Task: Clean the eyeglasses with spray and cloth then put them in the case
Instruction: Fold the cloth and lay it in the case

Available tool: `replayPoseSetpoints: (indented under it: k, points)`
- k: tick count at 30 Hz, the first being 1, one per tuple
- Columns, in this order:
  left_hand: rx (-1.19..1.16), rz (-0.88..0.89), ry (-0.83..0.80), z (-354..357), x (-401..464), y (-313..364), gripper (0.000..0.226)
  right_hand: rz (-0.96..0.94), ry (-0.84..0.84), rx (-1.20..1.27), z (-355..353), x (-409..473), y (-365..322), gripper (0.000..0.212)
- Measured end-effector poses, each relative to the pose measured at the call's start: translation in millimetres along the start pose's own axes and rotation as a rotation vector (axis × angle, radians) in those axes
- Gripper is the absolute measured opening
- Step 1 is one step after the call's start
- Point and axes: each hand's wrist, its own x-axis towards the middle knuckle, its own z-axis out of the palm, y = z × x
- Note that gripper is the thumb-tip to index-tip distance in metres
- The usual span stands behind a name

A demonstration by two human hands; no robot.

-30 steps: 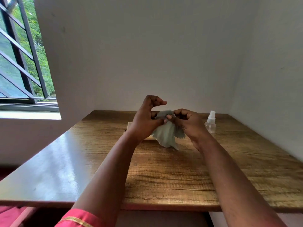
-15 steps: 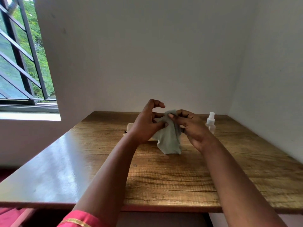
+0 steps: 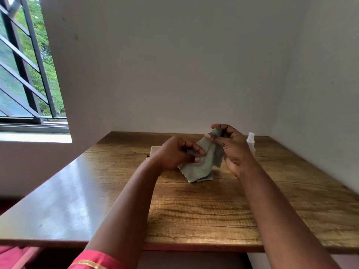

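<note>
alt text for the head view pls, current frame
Both hands, left hand and right hand, hold a grey-green cleaning cloth above a wooden table. A clear spray bottle stands behind the right hand.

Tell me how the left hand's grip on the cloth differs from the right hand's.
The left hand sits lower and pinches the cloth near its middle, while the right hand is raised and pinches its top edge. The left shows its back; the right shows its palm side. Both hold the same green cloth above the table.
</note>
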Motion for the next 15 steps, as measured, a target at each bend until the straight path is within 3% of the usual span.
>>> replayPoseSetpoints:
  k: [7,15]
  points:
    - [-0.112,-0.132,0.184,-2.9,2.0,-8.5,0.03,-0.155,-0.001,-0.154,-0.2,-0.4,3.0,0.016]
    - [-0.511,-0.197,0.141,-6.5,-0.5,4.8,0.029,-0.311,-0.139,-0.26,9.4,-7.6,4.2,0.017]
